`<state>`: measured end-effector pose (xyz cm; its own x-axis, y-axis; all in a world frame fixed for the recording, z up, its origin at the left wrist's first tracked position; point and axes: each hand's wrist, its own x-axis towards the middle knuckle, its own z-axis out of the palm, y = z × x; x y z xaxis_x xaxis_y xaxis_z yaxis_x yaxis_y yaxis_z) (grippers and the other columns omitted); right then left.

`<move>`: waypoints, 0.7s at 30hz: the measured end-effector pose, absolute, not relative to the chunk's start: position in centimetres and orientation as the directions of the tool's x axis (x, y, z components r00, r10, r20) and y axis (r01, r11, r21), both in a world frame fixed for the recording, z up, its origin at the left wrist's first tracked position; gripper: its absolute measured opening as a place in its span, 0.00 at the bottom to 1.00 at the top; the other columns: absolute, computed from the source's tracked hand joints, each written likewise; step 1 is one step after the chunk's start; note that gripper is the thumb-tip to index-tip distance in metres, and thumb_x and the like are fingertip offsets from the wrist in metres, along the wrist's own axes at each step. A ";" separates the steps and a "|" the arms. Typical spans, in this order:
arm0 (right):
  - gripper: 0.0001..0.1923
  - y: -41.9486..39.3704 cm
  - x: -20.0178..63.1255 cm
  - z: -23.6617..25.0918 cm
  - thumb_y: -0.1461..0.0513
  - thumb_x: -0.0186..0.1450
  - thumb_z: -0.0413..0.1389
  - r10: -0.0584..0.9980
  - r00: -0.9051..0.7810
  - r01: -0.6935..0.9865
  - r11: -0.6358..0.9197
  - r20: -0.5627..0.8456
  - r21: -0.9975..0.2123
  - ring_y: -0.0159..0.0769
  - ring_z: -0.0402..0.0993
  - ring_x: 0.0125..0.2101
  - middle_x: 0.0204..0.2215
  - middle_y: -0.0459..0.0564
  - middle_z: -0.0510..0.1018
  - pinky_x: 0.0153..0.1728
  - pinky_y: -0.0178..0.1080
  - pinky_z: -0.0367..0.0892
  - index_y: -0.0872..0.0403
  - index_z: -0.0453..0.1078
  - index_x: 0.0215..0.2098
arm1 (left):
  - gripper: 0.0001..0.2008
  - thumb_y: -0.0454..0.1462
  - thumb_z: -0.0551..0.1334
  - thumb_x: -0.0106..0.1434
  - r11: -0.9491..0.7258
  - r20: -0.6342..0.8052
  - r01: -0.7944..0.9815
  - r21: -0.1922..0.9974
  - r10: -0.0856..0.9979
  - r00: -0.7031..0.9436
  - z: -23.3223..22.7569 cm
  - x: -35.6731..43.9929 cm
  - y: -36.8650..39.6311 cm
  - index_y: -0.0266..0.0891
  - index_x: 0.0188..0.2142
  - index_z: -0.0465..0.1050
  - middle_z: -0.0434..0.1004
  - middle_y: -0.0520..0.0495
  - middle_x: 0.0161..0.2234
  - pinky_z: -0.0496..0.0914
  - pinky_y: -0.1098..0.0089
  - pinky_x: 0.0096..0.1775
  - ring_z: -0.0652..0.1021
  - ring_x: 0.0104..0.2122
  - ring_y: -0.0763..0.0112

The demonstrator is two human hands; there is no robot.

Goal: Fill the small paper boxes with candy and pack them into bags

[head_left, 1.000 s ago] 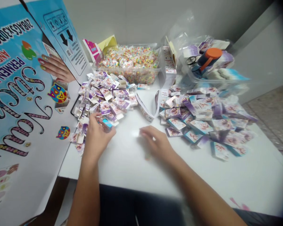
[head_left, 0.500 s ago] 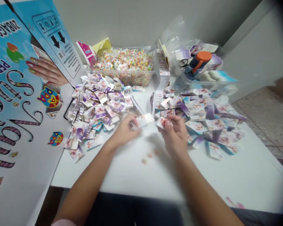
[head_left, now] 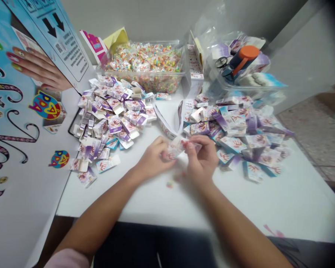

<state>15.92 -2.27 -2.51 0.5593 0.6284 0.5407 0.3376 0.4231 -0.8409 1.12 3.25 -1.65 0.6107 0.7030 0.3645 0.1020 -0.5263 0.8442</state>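
Note:
In the head view, my left hand (head_left: 153,160) is closed on a small white printed box (head_left: 173,150) at the middle of the table. One end of that box faces my right hand (head_left: 202,162). My right hand pinches a small blurred packet (head_left: 186,143), red and whitish, right at that end of the box. Whether any of it is inside the box, I cannot tell. Just beyond the hands, a printed paper strip (head_left: 166,126) lies curved in a U. Small blurred coloured pieces (head_left: 170,184) lie on the table below the hands.
To the left is a heap of small boxes (head_left: 114,124), several with open flaps; another heap (head_left: 237,137) lies right. Behind stand a clear tub (head_left: 145,76) of colourful packets and a clear bin (head_left: 254,89) with scissors and an orange-capped bottle (head_left: 244,57). A large printed carton (head_left: 28,149) borders the left.
My hands have come together, bringing the box in my left and the packet in my right into contact or nearly so. The whole view has shifted slightly.

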 end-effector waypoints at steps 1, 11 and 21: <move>0.02 -2.3 15.7 -2.4 0.60 0.67 0.58 0.625 0.528 0.393 0.420 0.574 -0.818 0.37 0.71 0.38 0.35 0.48 0.72 0.41 0.42 0.68 0.50 0.69 0.38 | 0.19 0.32 0.66 0.57 -0.514 0.369 0.086 0.854 0.713 0.596 -1.8 1.1 3.3 0.40 0.25 0.53 0.65 0.50 0.35 0.64 0.71 0.38 0.70 0.37 0.70; 0.04 -2.3 16.8 -2.7 0.60 0.67 0.57 0.844 0.328 0.320 0.324 0.425 -0.890 0.37 0.72 0.37 0.36 0.48 0.75 0.38 0.40 0.68 0.50 0.71 0.41 | 0.23 0.31 0.64 0.56 -0.194 0.115 0.125 0.973 0.879 0.464 -2.9 1.3 3.3 0.42 0.47 0.57 0.66 0.49 0.40 0.65 0.73 0.36 0.72 0.36 0.73; 0.05 -2.6 16.7 -2.8 0.60 0.67 0.58 0.807 0.398 0.340 0.312 0.436 -0.887 0.36 0.74 0.34 0.35 0.48 0.76 0.34 0.39 0.69 0.49 0.72 0.42 | 0.14 0.39 0.67 0.55 -0.122 -0.096 0.279 0.953 0.749 0.656 -0.9 0.7 3.2 0.40 0.30 0.61 0.66 0.57 0.24 0.58 0.75 0.27 0.68 0.25 0.76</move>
